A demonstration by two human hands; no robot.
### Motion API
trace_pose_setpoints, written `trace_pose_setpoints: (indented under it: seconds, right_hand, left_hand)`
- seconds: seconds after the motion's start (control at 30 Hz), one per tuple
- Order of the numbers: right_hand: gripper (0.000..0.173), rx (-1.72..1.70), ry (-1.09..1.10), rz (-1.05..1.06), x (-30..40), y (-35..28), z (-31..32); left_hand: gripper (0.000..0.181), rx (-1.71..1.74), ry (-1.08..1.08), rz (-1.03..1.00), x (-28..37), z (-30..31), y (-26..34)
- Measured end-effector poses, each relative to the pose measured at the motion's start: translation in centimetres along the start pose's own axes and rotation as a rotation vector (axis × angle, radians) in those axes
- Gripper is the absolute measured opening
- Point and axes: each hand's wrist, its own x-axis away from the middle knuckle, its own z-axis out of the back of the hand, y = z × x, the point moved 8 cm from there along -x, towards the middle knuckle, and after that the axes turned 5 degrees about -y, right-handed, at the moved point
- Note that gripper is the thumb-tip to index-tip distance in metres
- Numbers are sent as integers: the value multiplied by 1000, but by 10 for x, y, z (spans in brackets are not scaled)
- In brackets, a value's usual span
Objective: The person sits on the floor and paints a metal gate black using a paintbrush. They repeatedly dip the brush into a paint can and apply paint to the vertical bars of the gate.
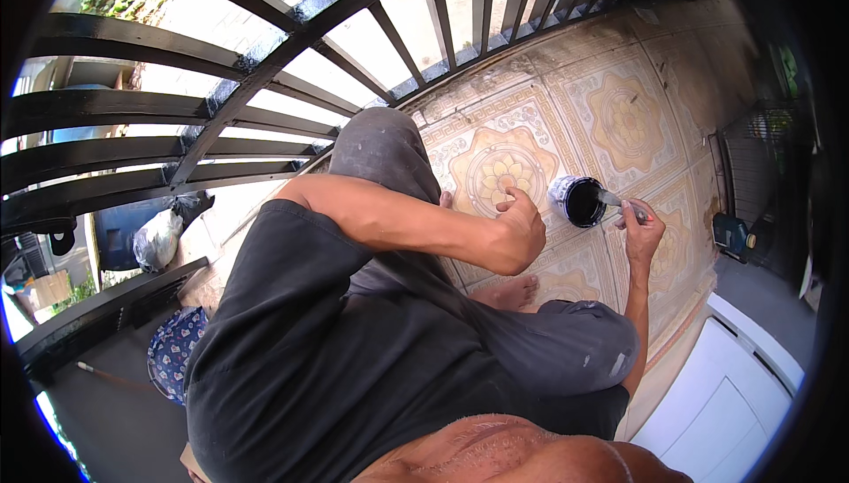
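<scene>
My right hand (641, 225) grips the handle of a paintbrush (611, 199), whose bristle end reaches over the mouth of an open can of black paint (562, 196). The can's pale side is smeared with dark paint. It stands on patterned floor tiles, between my two hands. My left hand (521, 234) hangs loosely curled over the tiles to the left of the can, with no object visible in it and some fingers apart; its palm is mostly hidden.
A black metal railing (265, 52) curves across the upper left beside my raised knee. My bare foot (507, 292) rests on the tiles (507, 174). On the right are a dark plastic bottle (731, 234) and a white panelled surface (706, 403). Bags (159, 241) lie beyond the railing.
</scene>
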Motion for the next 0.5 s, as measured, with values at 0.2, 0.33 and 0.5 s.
trace_pose_setpoints:
  seconds: [0.2,0.33,0.5]
  right_hand:
    - [12,464,48,409,11,-51,-11]
    - [11,394,49,358,16,-40,1]
    - [12,56,-165,-65,16,-2,-21]
  left_hand:
    - [33,-14,56,-16,10,3,-2]
    - [28,-24,89,-24,7,7,1]
    - [20,-6,-179,-58,19,19,-4]
